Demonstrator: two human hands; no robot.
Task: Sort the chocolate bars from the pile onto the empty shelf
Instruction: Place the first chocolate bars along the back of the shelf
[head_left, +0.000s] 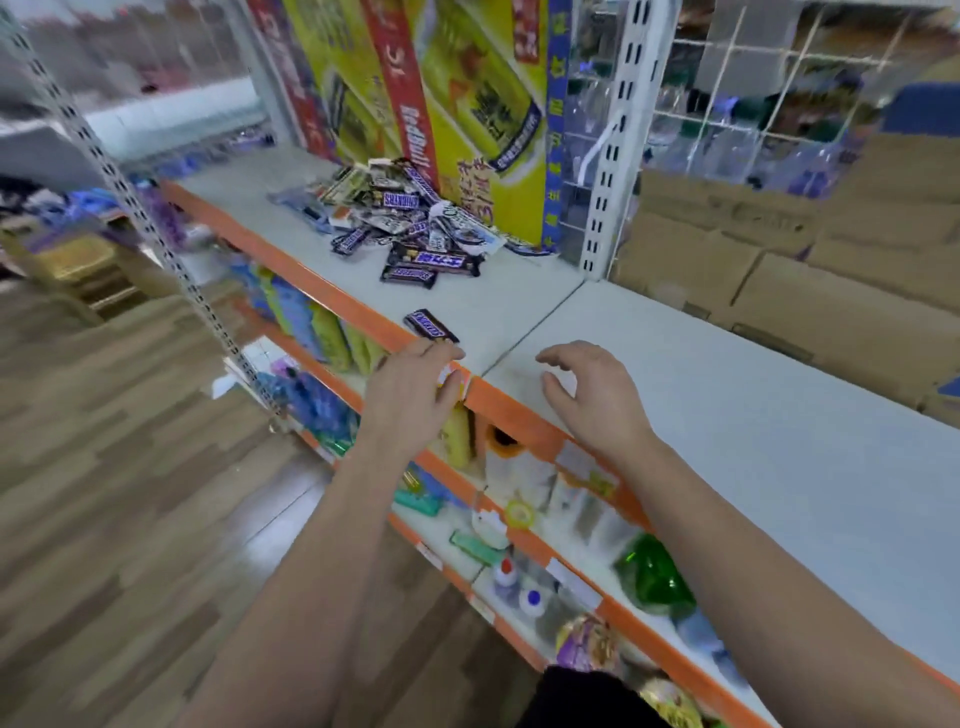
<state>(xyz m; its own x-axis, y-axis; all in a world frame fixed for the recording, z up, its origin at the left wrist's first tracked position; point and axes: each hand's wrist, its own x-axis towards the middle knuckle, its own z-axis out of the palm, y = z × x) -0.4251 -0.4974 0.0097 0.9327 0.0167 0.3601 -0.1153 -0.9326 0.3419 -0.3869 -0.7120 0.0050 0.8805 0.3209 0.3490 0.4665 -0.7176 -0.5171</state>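
A pile of chocolate bars (410, 218) in dark and pale wrappers lies at the back of the left shelf board (270, 218). One dark bar (430, 325) lies apart near the orange front edge. Just below that bar, my left hand (415, 395) hovers over the shelf edge with fingers apart, holding nothing. My right hand (592, 395) is over the front of the bare right shelf board (753, 415), fingers spread and curled, also holding nothing. The view is motion-blurred.
A yellow and red poster board (467, 104) stands behind the pile. A white slotted upright (613, 156) separates the two shelf boards. Cardboard boxes (779, 260) are stacked behind the right board. Lower shelves (519, 519) hold assorted goods. Wood floor (130, 493) is on the left.
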